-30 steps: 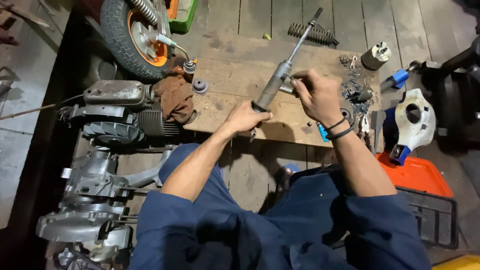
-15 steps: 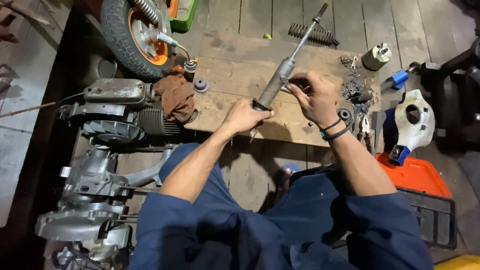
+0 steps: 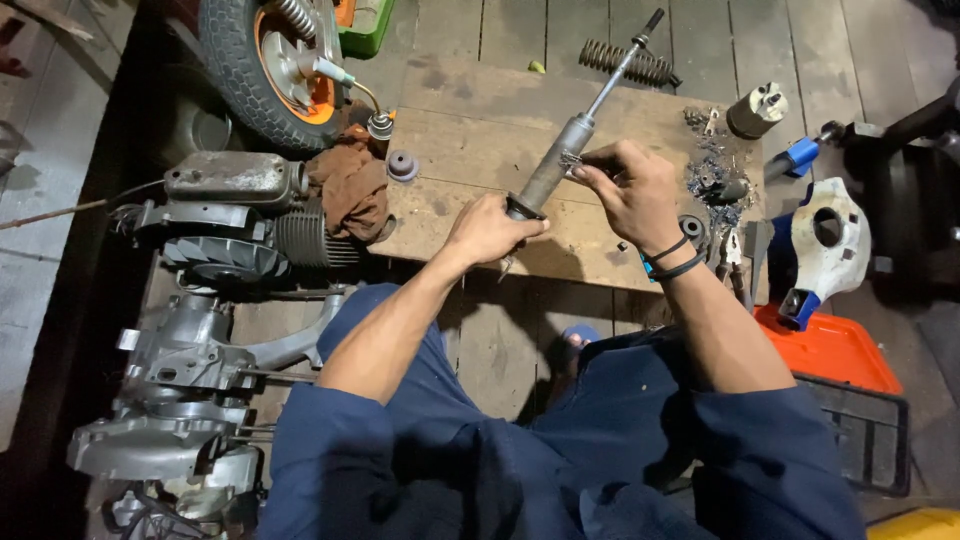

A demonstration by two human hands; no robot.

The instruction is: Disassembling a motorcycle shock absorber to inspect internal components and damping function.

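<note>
floor: dark wooden planks, dim light, seen from the head camera looking straight down
board (image 3: 470, 140): pale wooden sheet lying flat on the planks, used as work surface
shock absorber (image 3: 560, 160): grey tube with thin rod, held tilted above the board, rod end pointing up and away toward the spring
left hand (image 3: 490, 232): fingers wrapped tight round the lower, thick end of the shock absorber
right hand (image 3: 632, 190): fingertips pinched on a small metal piece at the middle of the tube; black bands on the wrist
spring (image 3: 628, 62): dark coil lying at the far edge of the board, just behind the rod tip
small parts (image 3: 712, 175): heap of dark bits on the board, just right of the right hand
metal can (image 3: 755, 110): short cylinder, far right of the board
rag (image 3: 350, 185): brown cloth bunched at the board's left edge, touching the engine
engine (image 3: 235, 215): finned grey block left of the board, more casings below it
wheel (image 3: 275, 65): tyre with orange rim, top left
white housing (image 3: 825, 240): round-holed part right of the board, above an orange case (image 3: 835, 350)
clothing: dark blue sleeves and trousers fill the lower frame
</note>
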